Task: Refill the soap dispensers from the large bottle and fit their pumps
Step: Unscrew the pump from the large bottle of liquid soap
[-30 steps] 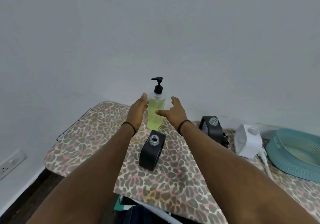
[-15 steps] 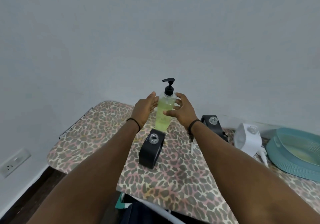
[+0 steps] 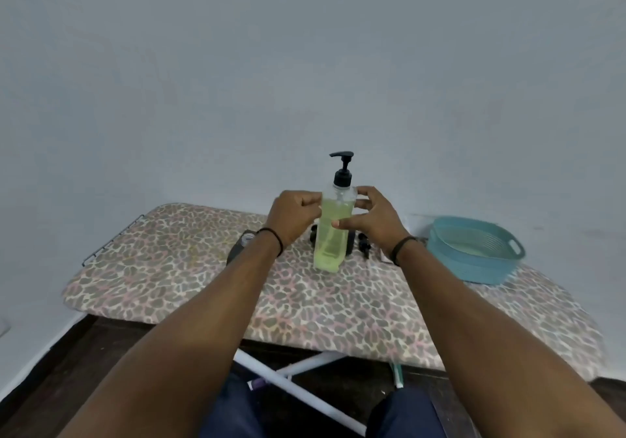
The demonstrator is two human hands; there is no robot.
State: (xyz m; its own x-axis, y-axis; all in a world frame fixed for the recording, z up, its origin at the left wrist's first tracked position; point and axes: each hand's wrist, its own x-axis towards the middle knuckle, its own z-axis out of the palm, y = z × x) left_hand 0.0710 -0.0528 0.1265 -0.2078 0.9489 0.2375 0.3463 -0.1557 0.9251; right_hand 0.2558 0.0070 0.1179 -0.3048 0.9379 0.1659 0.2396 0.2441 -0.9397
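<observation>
The leopard-print ironing board cover is the landmark here. A teal plastic basket with side handles sits on its right end, near the grey wall behind it. White folding legs cross underneath, over a dark floor.

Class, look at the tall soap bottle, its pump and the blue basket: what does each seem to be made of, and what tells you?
Soap bottle: likely clear, glossy plastic; the yellow-green liquid shows through its wall.
Pump: probably black moulded plastic with a dull finish.
Basket: teal plastic, it seems, matte, with moulded ribs and a cut-out handle.
</observation>
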